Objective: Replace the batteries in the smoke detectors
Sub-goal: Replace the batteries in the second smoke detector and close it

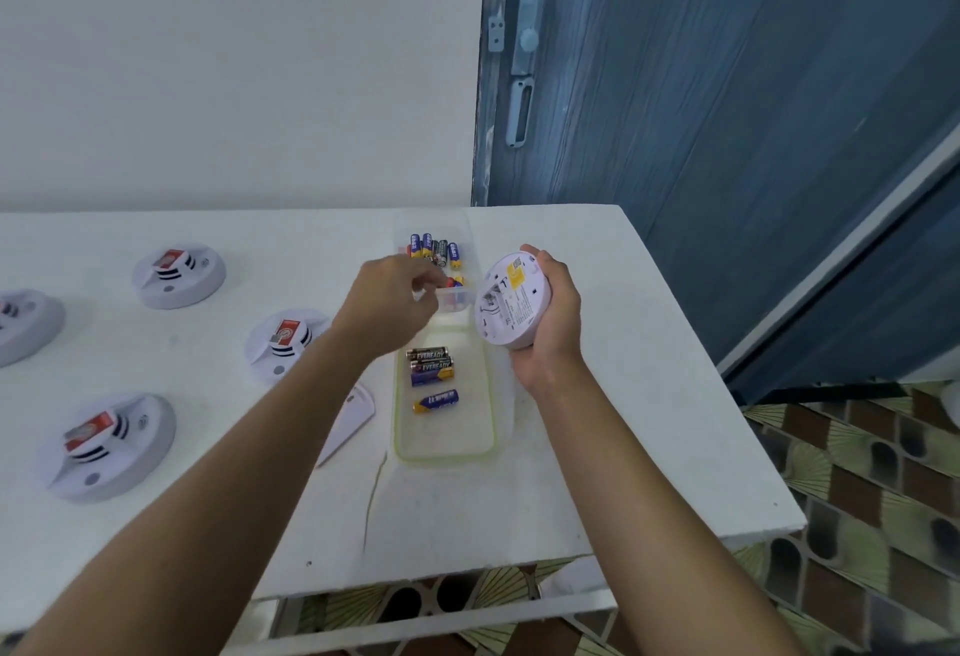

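My right hand (557, 328) grips a white round smoke detector (511, 299) above the table, its back with a yellow label turned toward me. My left hand (392, 304) reaches into the far clear container (402, 227), which holds several blue and black batteries (434, 247). Its fingers curl down beside a red-tipped battery (455, 283); whether they pinch it is hidden. A nearer clear tray (491, 440) holds three batteries (431, 369).
Several more smoke detectors lie on the white table (623, 447) to the left: (179, 276), (285, 343), (109, 445), (26, 325). A white cover piece (348, 421) lies under my left forearm. The table's right edge borders a blue door (727, 110).
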A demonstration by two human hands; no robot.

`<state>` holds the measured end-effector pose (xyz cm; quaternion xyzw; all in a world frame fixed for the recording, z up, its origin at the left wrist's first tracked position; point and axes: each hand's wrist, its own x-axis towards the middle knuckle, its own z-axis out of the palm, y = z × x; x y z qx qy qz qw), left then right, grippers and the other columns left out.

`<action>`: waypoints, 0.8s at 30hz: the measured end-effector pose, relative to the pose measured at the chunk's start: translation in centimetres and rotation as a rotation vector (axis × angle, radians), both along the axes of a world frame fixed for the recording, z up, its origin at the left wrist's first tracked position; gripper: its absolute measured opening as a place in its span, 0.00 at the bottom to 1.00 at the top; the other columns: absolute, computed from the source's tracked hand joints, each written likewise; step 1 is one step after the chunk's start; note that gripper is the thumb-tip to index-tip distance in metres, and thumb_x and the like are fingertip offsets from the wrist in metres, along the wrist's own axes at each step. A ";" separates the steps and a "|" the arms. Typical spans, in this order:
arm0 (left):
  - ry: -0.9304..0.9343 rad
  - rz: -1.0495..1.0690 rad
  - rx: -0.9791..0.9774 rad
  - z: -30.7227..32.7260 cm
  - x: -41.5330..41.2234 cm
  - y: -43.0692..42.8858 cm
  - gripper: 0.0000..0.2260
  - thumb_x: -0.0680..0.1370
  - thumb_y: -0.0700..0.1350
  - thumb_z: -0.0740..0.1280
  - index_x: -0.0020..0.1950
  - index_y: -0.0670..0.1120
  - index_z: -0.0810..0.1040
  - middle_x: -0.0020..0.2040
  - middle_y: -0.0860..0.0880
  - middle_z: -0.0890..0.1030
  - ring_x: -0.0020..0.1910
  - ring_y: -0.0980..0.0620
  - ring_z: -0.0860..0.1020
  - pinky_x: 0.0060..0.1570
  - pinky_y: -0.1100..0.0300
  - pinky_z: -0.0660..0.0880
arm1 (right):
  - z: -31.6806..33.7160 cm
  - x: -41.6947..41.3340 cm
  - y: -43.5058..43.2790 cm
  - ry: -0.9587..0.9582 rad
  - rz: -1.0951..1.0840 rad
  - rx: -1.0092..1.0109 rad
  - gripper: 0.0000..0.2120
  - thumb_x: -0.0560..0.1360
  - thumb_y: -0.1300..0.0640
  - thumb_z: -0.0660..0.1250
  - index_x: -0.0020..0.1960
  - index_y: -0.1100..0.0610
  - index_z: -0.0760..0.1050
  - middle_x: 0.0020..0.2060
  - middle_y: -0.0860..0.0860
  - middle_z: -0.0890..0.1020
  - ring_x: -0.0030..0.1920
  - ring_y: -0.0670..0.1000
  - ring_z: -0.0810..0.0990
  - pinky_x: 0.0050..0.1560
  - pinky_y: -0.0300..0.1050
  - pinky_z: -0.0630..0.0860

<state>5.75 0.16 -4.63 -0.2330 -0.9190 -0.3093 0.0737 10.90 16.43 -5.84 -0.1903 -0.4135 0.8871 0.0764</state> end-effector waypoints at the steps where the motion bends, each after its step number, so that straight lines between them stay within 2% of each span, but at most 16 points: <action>1: -0.011 0.000 0.003 0.1 -0.7 0.4 0.10 0.74 0.37 0.66 0.52 0.44 0.84 0.49 0.50 0.84 0.46 0.51 0.80 0.52 0.61 0.73 | 0.0 -0.3 0.3 0.003 -0.011 -0.005 0.09 0.78 0.48 0.64 0.52 0.50 0.80 0.46 0.50 0.81 0.48 0.52 0.79 0.48 0.46 0.76; 5: -0.080 0.056 -0.046 -0.3 -4.0 1.9 0.11 0.75 0.36 0.63 0.50 0.43 0.84 0.48 0.47 0.85 0.48 0.47 0.81 0.50 0.61 0.74 | -0.2 -1.2 1.4 -0.003 -0.047 -0.027 0.10 0.79 0.48 0.63 0.54 0.51 0.79 0.48 0.50 0.81 0.50 0.53 0.79 0.46 0.45 0.77; 8: -0.126 0.020 -0.158 -0.4 -6.1 2.9 0.08 0.74 0.36 0.65 0.48 0.41 0.82 0.47 0.45 0.83 0.48 0.45 0.80 0.47 0.59 0.74 | -0.6 -1.7 1.9 -0.011 -0.071 -0.030 0.10 0.79 0.48 0.63 0.55 0.50 0.80 0.49 0.50 0.81 0.52 0.53 0.79 0.46 0.45 0.76; 10: -0.158 -0.024 -0.248 -0.4 -7.2 3.6 0.06 0.74 0.38 0.69 0.49 0.41 0.82 0.48 0.45 0.82 0.47 0.46 0.78 0.45 0.61 0.71 | -0.7 -1.9 2.2 -0.021 -0.073 -0.028 0.10 0.79 0.48 0.63 0.55 0.50 0.80 0.50 0.50 0.81 0.52 0.53 0.80 0.47 0.46 0.76; 12: -0.182 -0.079 -0.350 -0.5 -8.0 4.3 0.08 0.74 0.44 0.72 0.51 0.42 0.82 0.47 0.47 0.80 0.47 0.47 0.76 0.45 0.62 0.68 | -0.6 -2.1 2.4 -0.032 -0.071 -0.029 0.10 0.79 0.48 0.63 0.54 0.50 0.80 0.49 0.50 0.82 0.52 0.53 0.80 0.48 0.46 0.76; 17: -0.196 -0.177 -0.558 -1.4 -9.9 5.2 0.09 0.75 0.48 0.69 0.51 0.45 0.82 0.47 0.50 0.78 0.44 0.51 0.71 0.47 0.60 0.70 | -0.9 -2.8 2.8 -0.054 -0.087 -0.027 0.10 0.78 0.47 0.64 0.54 0.49 0.81 0.52 0.51 0.82 0.54 0.54 0.80 0.52 0.48 0.76; 19: -0.230 -0.179 -0.599 -1.4 -10.1 5.2 0.06 0.74 0.47 0.68 0.42 0.47 0.82 0.39 0.51 0.76 0.40 0.49 0.72 0.43 0.60 0.70 | -1.0 -3.1 3.0 -0.055 -0.092 -0.027 0.09 0.78 0.48 0.64 0.53 0.48 0.81 0.51 0.50 0.82 0.54 0.53 0.80 0.53 0.48 0.76; 21: -0.251 -0.185 -0.613 -1.6 -10.4 5.1 0.09 0.73 0.46 0.67 0.32 0.48 0.76 0.33 0.50 0.74 0.37 0.47 0.72 0.40 0.60 0.70 | -1.1 -3.3 3.2 -0.046 -0.097 -0.030 0.09 0.78 0.48 0.64 0.53 0.49 0.81 0.51 0.50 0.82 0.54 0.53 0.79 0.53 0.47 0.76; 22: -0.247 -0.186 -0.606 -1.6 -10.4 5.1 0.09 0.72 0.45 0.67 0.31 0.49 0.75 0.33 0.50 0.75 0.37 0.48 0.72 0.41 0.60 0.72 | -1.2 -3.3 3.2 -0.042 -0.096 -0.031 0.09 0.78 0.48 0.64 0.54 0.49 0.81 0.50 0.50 0.82 0.53 0.53 0.79 0.53 0.47 0.76; 24: -0.218 -0.169 -0.572 -1.6 -10.4 5.1 0.05 0.71 0.45 0.68 0.36 0.50 0.75 0.38 0.52 0.76 0.42 0.49 0.73 0.48 0.58 0.74 | -1.2 -3.4 3.2 -0.036 -0.092 -0.029 0.09 0.78 0.48 0.64 0.54 0.50 0.81 0.50 0.50 0.82 0.52 0.52 0.79 0.52 0.47 0.76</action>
